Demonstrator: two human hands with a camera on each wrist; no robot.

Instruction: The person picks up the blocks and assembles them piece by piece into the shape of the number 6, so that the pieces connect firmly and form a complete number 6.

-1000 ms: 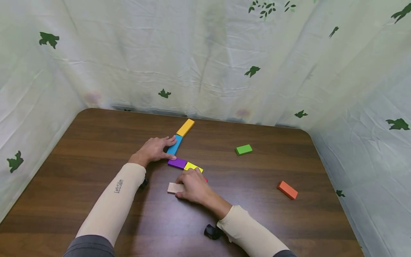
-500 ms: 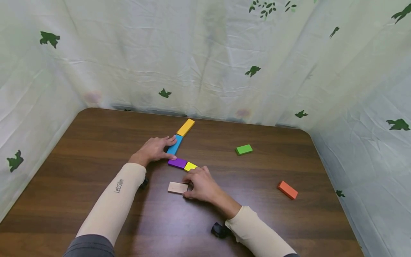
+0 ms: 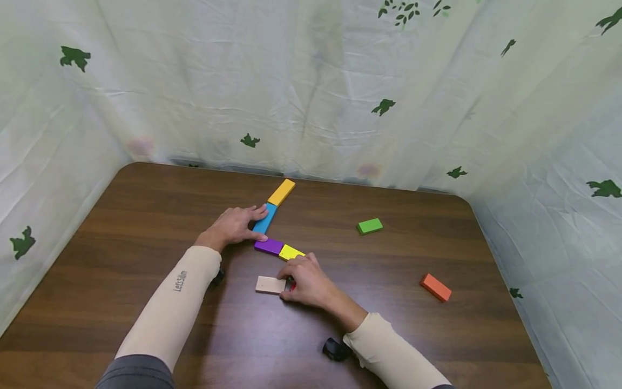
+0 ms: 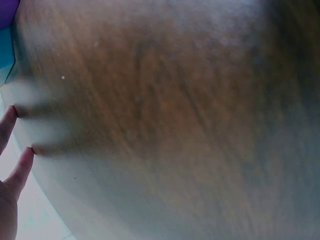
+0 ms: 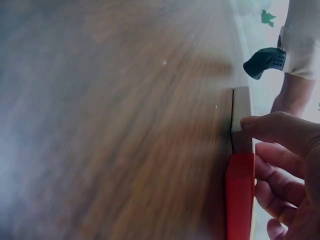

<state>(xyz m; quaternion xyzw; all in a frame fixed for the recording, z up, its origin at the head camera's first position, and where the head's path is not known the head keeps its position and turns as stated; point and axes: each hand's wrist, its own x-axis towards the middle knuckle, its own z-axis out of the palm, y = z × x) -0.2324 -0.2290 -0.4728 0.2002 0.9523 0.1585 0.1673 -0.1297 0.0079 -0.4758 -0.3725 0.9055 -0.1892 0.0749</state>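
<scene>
Seen from the head camera, a person reaches both bare hands across a brown table, where a purple block lies between them. Just beyond the purple block's left end, the left hand rests with thumb and forefinger spread, fingertip at the blue block and thumb by the purple block's far edge. Farther beyond the purple block, a golden block meets the blue block's far end; a yellow block adjoins the purple block's right end. On the purple block's near side, apart from it, the right hand pinches the right end of a pale wooden block between thumb and fingers. Well right of the purple block sit a green block, slightly beyond it, and an orange block, nearer the person. A white curtain hangs behind. The left-wrist view shows two parted fingertips near the table surface, close to the purple block's corner. In the right-wrist view, the thumb presses the pale wooden block opposite bent fingers, while a red block touches that block's end, also on the purple block's near side.
</scene>
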